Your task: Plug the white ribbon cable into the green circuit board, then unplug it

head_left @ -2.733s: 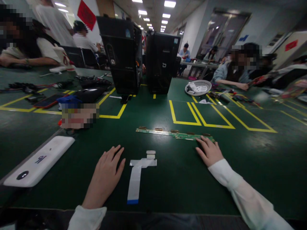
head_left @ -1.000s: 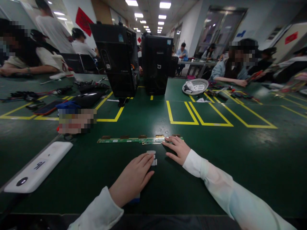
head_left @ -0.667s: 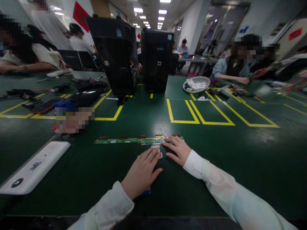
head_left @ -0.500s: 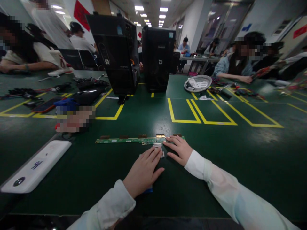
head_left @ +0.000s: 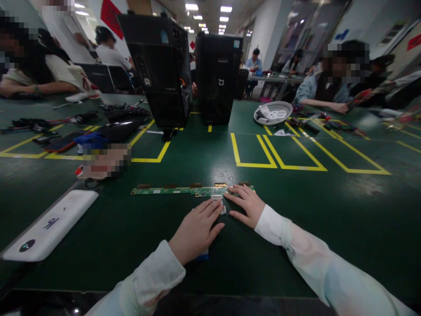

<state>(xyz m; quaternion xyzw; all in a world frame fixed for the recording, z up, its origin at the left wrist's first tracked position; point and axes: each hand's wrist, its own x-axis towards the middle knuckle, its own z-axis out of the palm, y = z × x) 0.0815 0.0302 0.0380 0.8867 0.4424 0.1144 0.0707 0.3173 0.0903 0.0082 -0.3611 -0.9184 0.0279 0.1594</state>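
Observation:
A long, narrow green circuit board (head_left: 177,192) with brown-gold tabs along its far edge lies flat on the green table. At its near edge, right of the middle, sits a white flat ribbon cable (head_left: 217,198). My left hand (head_left: 197,229) lies palm down over the cable, its fingers stretched out and fingertips by the connector. From under that hand a blue piece (head_left: 203,255) peeks out; most of it is hidden. My right hand (head_left: 247,205) has its fingers spread, the fingertips resting on the right part of the board.
A white device (head_left: 52,226) lies at the left, below a blurred-out item and cables. Two black computer towers (head_left: 215,81) stand at the back. A white basket (head_left: 272,112) sits back right. Yellow tape marks (head_left: 256,165) line the table. Several people sit around.
Both hands keep their places on the cable and board. The whole view has shifted very slightly.

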